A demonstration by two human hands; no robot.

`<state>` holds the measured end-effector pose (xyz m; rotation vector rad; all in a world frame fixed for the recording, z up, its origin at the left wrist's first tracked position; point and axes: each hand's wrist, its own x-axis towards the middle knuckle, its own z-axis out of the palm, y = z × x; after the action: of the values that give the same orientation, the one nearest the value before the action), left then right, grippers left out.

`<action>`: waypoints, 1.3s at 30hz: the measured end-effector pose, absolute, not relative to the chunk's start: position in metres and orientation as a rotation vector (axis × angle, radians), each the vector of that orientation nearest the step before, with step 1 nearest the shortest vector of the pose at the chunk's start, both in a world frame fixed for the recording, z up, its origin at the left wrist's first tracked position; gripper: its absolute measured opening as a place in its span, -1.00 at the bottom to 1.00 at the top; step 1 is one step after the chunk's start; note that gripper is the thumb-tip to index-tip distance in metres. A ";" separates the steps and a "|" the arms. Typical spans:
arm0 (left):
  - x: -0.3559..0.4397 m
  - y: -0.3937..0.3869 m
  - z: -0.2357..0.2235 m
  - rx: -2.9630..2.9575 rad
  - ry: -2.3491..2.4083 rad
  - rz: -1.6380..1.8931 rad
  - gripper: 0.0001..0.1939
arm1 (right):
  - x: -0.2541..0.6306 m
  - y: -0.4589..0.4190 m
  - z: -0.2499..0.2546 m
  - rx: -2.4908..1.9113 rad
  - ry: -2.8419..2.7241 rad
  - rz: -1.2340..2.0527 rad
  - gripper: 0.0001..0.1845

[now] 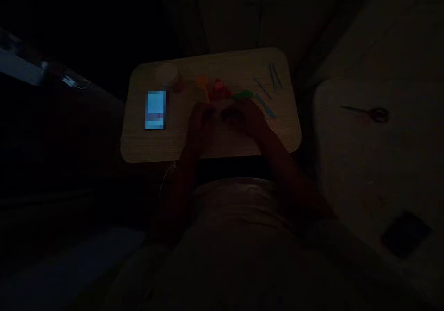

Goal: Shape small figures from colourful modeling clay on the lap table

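Note:
The scene is very dark. Both hands rest together over the middle of a small wooden lap table (215,149). My left hand (200,119) and my right hand (243,116) are curled with fingertips close together; what they hold is too dark to make out. Just beyond the fingers lie an orange lump (202,83), a red lump (219,90) and a green piece (243,95), which look like modelling clay. Several thin blue tools (268,86) lie at the table's right.
A lit phone (156,109) lies on the table's left, with a pale round container (167,74) behind it. A pair of scissors (373,113) and a dark flat object (405,233) lie on a light surface to the right.

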<state>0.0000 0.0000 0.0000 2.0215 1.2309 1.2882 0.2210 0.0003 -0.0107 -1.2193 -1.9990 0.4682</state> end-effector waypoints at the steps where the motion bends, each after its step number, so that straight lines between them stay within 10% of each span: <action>1: 0.000 0.000 0.000 2.022 1.217 1.272 -0.85 | 0.222 0.001 -0.011 -1.203 -2.009 0.484 -0.64; 13: 0.002 -0.004 0.000 1.886 1.284 1.206 -0.55 | 0.224 0.004 -0.018 -1.198 -1.998 0.465 -0.43; 39: 0.005 -0.011 0.011 1.901 1.233 1.129 -0.79 | 0.223 -0.001 -0.013 -1.222 -1.943 0.495 -0.37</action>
<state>0.0049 -0.0108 0.0111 1.9014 1.2326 1.1294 0.2230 -0.0006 -0.0126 -1.2218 -1.9432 0.4946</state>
